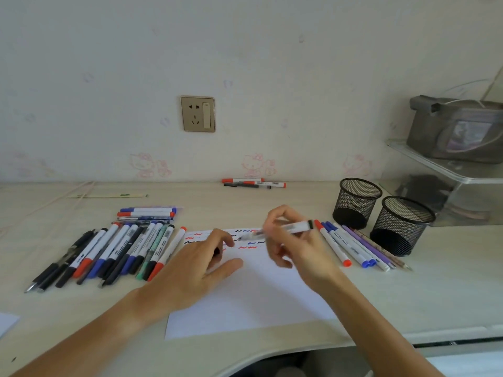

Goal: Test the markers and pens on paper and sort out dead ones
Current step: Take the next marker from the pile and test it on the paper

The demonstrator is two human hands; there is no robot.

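While the right hand pinches a marker over the paper, the left hand rests open; mesh cups stand aside.

Soft, even daylight, slightly washed out

The wall looks pale and flat, and shadows on the surface are weak. The right hand is blurred by motion. The wide lens bends the surface edge near the bottom corners.
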